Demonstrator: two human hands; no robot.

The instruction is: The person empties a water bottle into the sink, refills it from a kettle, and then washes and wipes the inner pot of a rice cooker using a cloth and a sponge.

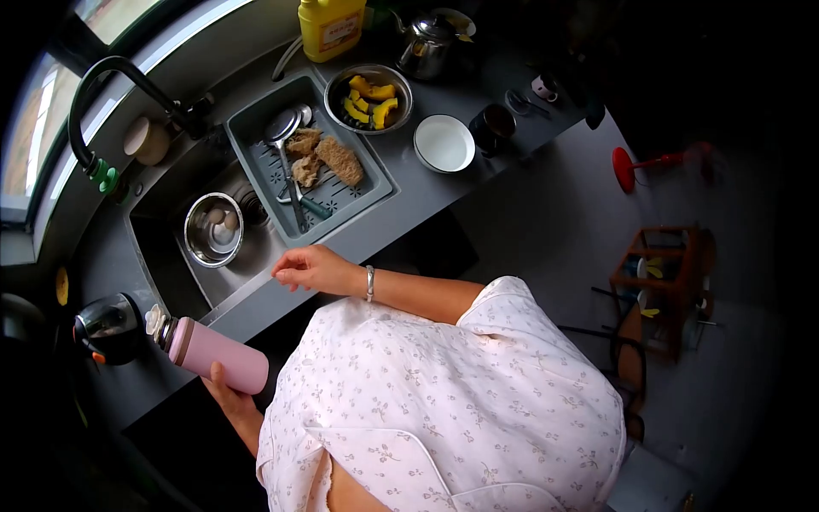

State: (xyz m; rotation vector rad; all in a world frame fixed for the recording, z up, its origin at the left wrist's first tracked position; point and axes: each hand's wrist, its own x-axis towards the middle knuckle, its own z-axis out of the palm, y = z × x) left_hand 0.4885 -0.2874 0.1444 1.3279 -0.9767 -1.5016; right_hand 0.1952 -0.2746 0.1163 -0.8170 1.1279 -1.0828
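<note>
A pink insulated bottle [220,353] is tilted in front of the counter, and my left hand [228,392] is wrapped round its lower body. Its white cap [155,322] points toward the kettle on the left. My right hand [314,270] hovers by the front edge of the sink [247,286], fingers curled loosely together; nothing shows in them. Nearest to it in the sink is a metal bowl [189,241] with several eggs [224,218]. Behind it, a grey draining tray [378,187] holds a ladle [282,125], other utensils and brown sponge-like pieces [339,161].
A black faucet [78,111] arches over the sink. An electric kettle [109,328] stands left. Along the counter are a bowl of pumpkin slices [381,111], a white bowl [444,143], a dark cup [492,130], a yellow jug [331,30] and a metal teapot [426,47].
</note>
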